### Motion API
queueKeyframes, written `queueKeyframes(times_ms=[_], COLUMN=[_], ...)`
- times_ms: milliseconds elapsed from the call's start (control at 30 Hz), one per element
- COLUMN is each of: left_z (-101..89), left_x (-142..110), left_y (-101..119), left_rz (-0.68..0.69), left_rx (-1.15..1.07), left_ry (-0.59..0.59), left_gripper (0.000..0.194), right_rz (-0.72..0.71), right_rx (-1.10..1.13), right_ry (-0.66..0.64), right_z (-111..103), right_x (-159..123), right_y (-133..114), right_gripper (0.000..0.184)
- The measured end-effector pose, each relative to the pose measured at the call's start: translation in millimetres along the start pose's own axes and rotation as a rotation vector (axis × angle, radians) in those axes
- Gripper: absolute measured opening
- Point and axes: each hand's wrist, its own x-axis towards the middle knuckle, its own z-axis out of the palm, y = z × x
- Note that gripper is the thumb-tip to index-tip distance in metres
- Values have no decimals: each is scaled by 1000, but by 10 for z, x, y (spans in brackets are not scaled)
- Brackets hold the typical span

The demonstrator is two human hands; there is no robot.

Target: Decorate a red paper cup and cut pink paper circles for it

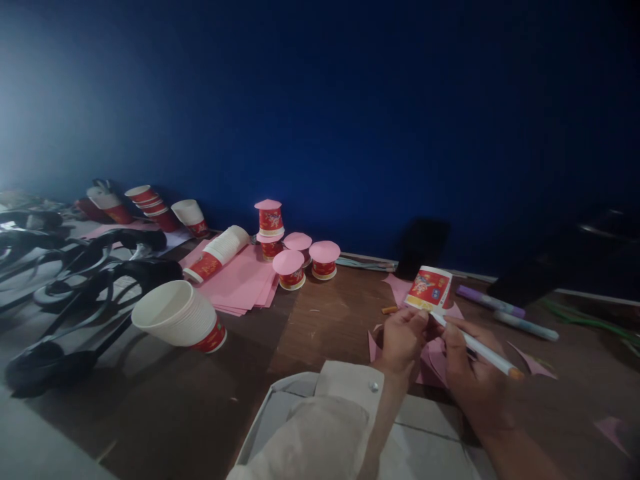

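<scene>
A white pen with an orange end (493,359) is held slantwise in the right hand (473,343), its far end brought up to the bunched fingers of the left hand (403,337); what is gripped there cannot be told. Just beyond the left fingertips, among pink paper scraps (397,288), the red-and-white paper cup (429,285) is seen

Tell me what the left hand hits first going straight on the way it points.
Likely the red paper cup, just beyond the fingertips of the left hand. Depth is unclear in this single view; they may already touch.
</scene>
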Motion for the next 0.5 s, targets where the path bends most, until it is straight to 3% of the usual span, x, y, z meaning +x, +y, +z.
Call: queueKeyframes(times_ms=[267, 500], left_z=[3, 15], left_x=[-5, 14], left_y=[5, -15], left_rz=[2, -17], left_rx=[-5, 5], left_ry=[-1, -18], left_gripper=[45, 47], right_rz=[-65, -10], right_rx=[15, 25], right_ry=[-9, -2], right_z=[3, 18], right_x=[0, -11], right_y=[28, 4], right_gripper=[22, 24])
